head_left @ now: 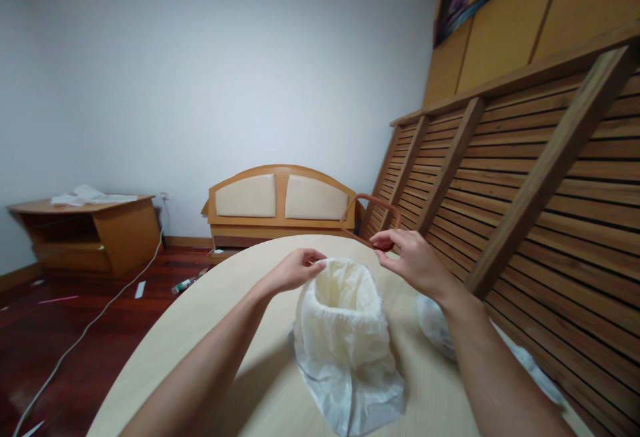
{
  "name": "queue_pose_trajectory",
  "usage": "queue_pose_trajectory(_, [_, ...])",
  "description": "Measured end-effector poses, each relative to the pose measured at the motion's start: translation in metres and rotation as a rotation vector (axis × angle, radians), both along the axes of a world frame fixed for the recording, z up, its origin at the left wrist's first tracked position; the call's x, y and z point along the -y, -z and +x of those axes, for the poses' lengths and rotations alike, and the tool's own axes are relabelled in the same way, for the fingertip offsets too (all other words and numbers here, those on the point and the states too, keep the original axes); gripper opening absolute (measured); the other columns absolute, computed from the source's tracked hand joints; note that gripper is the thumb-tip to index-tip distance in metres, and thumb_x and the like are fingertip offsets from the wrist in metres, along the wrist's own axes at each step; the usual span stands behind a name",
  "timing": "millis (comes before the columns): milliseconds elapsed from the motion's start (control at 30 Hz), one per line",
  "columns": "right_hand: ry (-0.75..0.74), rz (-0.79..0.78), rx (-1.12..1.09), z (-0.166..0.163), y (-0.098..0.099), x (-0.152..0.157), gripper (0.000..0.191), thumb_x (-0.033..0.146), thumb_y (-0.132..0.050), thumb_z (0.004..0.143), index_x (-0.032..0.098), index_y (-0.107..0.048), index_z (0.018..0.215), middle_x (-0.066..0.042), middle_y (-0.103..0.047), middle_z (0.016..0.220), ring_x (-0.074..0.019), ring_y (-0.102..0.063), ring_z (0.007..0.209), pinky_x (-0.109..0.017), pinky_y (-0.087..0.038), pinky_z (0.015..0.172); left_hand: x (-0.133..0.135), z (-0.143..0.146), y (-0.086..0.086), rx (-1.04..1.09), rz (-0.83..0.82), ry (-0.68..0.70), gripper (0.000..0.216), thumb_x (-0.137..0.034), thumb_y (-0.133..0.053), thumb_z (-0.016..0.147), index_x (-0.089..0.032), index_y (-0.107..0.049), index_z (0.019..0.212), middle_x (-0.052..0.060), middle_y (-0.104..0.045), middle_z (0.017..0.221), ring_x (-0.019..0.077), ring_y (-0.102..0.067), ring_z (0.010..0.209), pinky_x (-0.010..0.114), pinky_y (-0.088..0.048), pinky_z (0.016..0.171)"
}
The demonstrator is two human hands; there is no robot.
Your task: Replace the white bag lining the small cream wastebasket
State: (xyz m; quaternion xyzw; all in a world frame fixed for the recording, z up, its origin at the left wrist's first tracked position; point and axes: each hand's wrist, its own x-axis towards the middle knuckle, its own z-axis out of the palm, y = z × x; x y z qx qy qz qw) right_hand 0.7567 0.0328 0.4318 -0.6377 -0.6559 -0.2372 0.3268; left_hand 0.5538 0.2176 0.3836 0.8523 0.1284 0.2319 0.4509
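A white plastic bag (345, 350) is draped over the rim of an upright container on the table (240, 330), its mouth open and its loose edge hanging down the outside. The container itself is hidden under the bag. At the left rear of the rim, my left hand (303, 268) pinches the bag between thumb and fingers. My right hand (407, 254) is closed on a thin brown rounded loop (373, 198), like a bin's rim ring. That loop is held up tilted, above and behind the right side of the bag, apart from it.
Partly behind my right forearm lies a whitish plastic bundle (434, 324). Large wooden slatted panels (530, 190) lean at the right. A headboard (280, 200) stands against the wall. On the left are a low cabinet (125, 234) with papers (90, 195) and a cable (100, 314) across the floor.
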Motion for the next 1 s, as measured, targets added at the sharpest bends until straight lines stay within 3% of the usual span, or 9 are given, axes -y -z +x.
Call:
queue_pose_trajectory(200, [-0.141, -0.071, 0.104, -0.026, -0.013, 0.018, 0.006, 0.017, -0.062, 0.080, 0.022, -0.064, 0.082, 0.001, -0.070, 0.076, -0.0159, -0.065, 0.075, -0.031, -0.043, 0.078, 0.008, -0.013, -0.008, -0.093, -0.037, 0.077, 0.050, -0.051, -0.068, 0.079, -0.011, -0.071, 0.107, 0.016, -0.075, 0.105, 0.0279, -0.069, 0.095, 0.040, -0.053, 0.085])
queue_pose_trajectory(333, [-0.230, -0.115, 0.075, -0.033, -0.016, 0.023, 0.007, 0.016, -0.064, 0.079, 0.022, -0.063, 0.079, 0.002, -0.068, 0.075, -0.0147, -0.063, 0.073, -0.029, -0.043, 0.078, 0.006, -0.020, -0.023, 0.073, -0.187, 0.016, 0.046, -0.046, -0.070, 0.076, -0.013, -0.070, 0.108, 0.017, -0.070, 0.118, 0.0261, -0.067, 0.105, 0.039, -0.048, 0.095])
queue_pose_trajectory(467, [-0.283, -0.173, 0.053, -0.042, -0.017, 0.025, 0.014, 0.010, -0.064, 0.075, 0.023, -0.065, 0.079, 0.003, -0.068, 0.076, -0.0148, -0.062, 0.076, -0.029, -0.042, 0.078, 0.010, -0.028, -0.037, 0.256, -0.373, -0.085, 0.051, -0.053, -0.051, 0.087, -0.014, -0.067, 0.115, 0.013, -0.072, 0.109, 0.0169, -0.068, 0.081, 0.027, -0.050, 0.071])
queue_pose_trajectory(600, [-0.340, -0.226, 0.015, -0.054, -0.018, 0.029, 0.019, 0.005, -0.065, 0.072, 0.022, -0.067, 0.079, 0.002, -0.068, 0.080, -0.0147, -0.062, 0.079, -0.028, -0.043, 0.080, 0.018, -0.030, -0.041, 0.257, -0.338, -0.178, 0.053, -0.057, -0.066, 0.078, -0.013, -0.068, 0.108, 0.009, -0.071, 0.088, 0.0090, -0.054, 0.056, 0.018, -0.036, 0.048])
queue_pose_trajectory(767, [-0.420, -0.261, -0.119, -0.057, -0.022, 0.034, 0.009, 0.016, -0.070, 0.078, 0.022, -0.070, 0.085, -0.002, -0.069, 0.087, -0.0163, -0.063, 0.086, -0.028, -0.048, 0.080, 0.021, -0.026, -0.039, 0.243, -0.314, -0.168, 0.052, -0.056, -0.074, 0.072, -0.012, -0.071, 0.098, 0.004, -0.066, 0.077, 0.0089, -0.052, 0.058, 0.020, -0.039, 0.051])
queue_pose_trajectory(900, [-0.279, -0.118, -0.306, -0.045, -0.019, 0.027, 0.017, 0.034, -0.068, 0.085, 0.022, -0.072, 0.098, -0.006, -0.072, 0.100, -0.0202, -0.065, 0.095, -0.034, -0.049, 0.087, 0.024, -0.025, -0.040, 0.239, -0.357, -0.180, 0.056, -0.058, -0.077, 0.066, -0.011, -0.071, 0.095, 0.005, -0.065, 0.078, 0.0106, -0.054, 0.064, 0.021, -0.042, 0.056])
queue_pose_trajectory(1000, [-0.126, 0.024, -0.509, -0.037, -0.010, 0.013, 0.034, 0.043, -0.067, 0.085, 0.021, -0.070, 0.110, -0.008, -0.072, 0.103, -0.0203, -0.066, 0.088, -0.034, -0.052, 0.079, 0.028, -0.025, -0.041, 0.229, -0.378, -0.168, 0.057, -0.059, -0.077, 0.066, -0.011, -0.072, 0.096, 0.006, -0.066, 0.080, 0.0113, -0.055, 0.066, 0.021, -0.042, 0.056])
